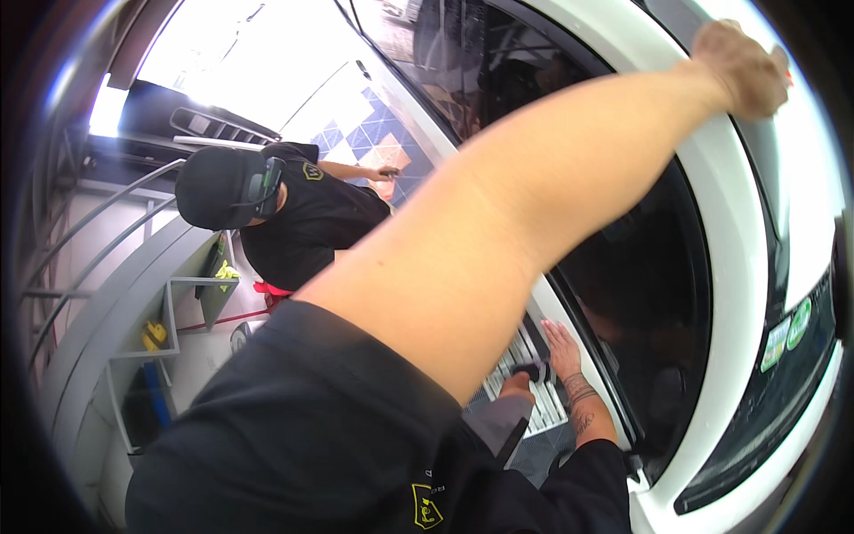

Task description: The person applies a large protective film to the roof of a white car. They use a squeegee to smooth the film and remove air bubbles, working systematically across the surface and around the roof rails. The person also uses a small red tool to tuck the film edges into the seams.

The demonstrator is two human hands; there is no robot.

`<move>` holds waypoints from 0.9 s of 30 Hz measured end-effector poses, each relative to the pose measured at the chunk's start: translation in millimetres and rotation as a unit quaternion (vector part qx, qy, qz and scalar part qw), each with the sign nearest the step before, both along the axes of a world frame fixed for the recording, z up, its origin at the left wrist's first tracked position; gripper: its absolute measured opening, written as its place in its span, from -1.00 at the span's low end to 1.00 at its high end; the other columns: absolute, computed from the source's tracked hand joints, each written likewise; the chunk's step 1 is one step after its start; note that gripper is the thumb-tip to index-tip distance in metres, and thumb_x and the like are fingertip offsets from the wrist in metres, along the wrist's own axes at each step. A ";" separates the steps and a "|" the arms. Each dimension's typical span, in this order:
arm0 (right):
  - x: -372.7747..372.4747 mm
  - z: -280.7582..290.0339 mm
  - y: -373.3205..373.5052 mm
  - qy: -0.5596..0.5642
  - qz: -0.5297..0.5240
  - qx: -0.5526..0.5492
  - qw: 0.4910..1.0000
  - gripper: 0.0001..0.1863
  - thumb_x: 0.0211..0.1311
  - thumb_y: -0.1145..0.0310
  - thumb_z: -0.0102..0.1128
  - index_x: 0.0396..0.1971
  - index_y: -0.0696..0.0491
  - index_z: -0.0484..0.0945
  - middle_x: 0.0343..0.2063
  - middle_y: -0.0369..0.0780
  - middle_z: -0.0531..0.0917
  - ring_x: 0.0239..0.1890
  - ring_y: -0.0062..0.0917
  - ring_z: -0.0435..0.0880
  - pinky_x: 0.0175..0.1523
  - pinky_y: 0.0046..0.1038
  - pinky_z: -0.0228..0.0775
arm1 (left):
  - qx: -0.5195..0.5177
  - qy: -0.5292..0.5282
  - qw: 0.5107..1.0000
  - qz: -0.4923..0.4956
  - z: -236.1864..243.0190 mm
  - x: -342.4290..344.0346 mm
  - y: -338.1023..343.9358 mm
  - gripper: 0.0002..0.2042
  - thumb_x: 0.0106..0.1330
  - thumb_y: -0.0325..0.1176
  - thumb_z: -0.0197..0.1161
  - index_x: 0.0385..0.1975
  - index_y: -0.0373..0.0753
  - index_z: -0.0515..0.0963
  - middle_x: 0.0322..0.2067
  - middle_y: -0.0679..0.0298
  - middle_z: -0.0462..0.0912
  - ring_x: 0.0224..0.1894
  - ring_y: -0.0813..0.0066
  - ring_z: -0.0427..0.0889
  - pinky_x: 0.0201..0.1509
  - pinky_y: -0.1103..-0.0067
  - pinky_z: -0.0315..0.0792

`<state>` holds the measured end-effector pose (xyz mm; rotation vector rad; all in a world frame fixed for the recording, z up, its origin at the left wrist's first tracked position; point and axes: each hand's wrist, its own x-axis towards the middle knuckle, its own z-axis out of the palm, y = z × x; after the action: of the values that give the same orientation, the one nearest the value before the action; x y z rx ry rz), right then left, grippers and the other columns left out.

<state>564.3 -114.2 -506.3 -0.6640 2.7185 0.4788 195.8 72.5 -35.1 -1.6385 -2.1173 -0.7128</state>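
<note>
My left arm stretches across the view toward the upper right. At its end my left hand (743, 71) is closed over the white car (743, 222), near the roof; whatever its curled fingers hold, if anything, is hidden. Lower down, my right hand (562, 349) lies with fingers stretched out along the car's white lower side, beneath the dark side window (640, 294). Nothing shows in that hand. Two stickers (787, 334) are on the dark glass at the right.
A co-worker in a black cap (218, 187) and black shirt stands to the left, one hand (384, 173) out over the tiled floor (365, 133). Grey shelving (142, 351) holds a yellow object (155, 335). My foot (532, 369) is on a slatted metal platform (544, 405).
</note>
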 end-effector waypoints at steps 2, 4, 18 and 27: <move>-39.6 -6.5 -6.1 0.063 0.004 -0.024 0.998 -0.39 0.30 0.21 -0.22 0.35 0.04 0.13 0.42 -0.33 0.05 0.48 -0.53 -0.20 0.52 -0.27 -0.50 | 0.006 0.019 1.000 0.000 4.1 -7.6 -4.2 -0.61 0.34 -0.15 -0.15 0.00 -0.13 0.53 -0.23 0.18 0.68 -0.16 0.35 0.60 0.11 0.44 0.24; -54.2 -11.4 -9.3 -0.002 -0.037 -0.096 0.995 -0.32 0.27 0.27 -0.15 0.40 0.06 -0.01 0.45 -0.34 -0.09 0.48 -0.55 -0.23 0.51 -0.35 -0.45 | 0.006 0.012 1.000 0.005 3.1 6.0 -12.8 -0.63 0.34 -0.14 -0.12 -0.03 -0.07 0.56 -0.25 0.22 0.68 -0.18 0.38 0.60 0.09 0.43 0.28; 149.3 3.3 77.4 -0.087 0.024 -0.004 0.996 -0.39 0.27 0.23 -0.14 0.34 0.03 0.17 0.39 -0.38 0.09 0.45 -0.60 -0.11 0.51 -0.36 -0.37 | 0.051 -0.022 0.998 -0.008 1.6 27.8 -12.8 -0.63 0.35 -0.20 -0.19 -0.10 -0.15 0.58 -0.30 0.21 0.71 -0.20 0.43 0.63 0.07 0.49 0.21; 129.0 14.0 57.8 -0.048 -0.066 -0.019 0.996 -0.45 0.28 0.27 -0.15 0.30 -0.03 0.25 0.39 -0.50 0.08 0.45 -0.64 -0.12 0.51 -0.34 -0.35 | 0.017 -0.047 0.999 -0.017 14.0 29.5 -17.9 -0.67 0.30 -0.19 -0.10 -0.15 -0.25 0.51 -0.39 0.12 0.70 -0.27 0.29 0.67 0.03 0.44 0.25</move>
<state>693.3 -56.3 -492.3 -0.4987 2.6648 0.3540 225.3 54.6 -21.1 -1.6583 -2.1339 -0.8474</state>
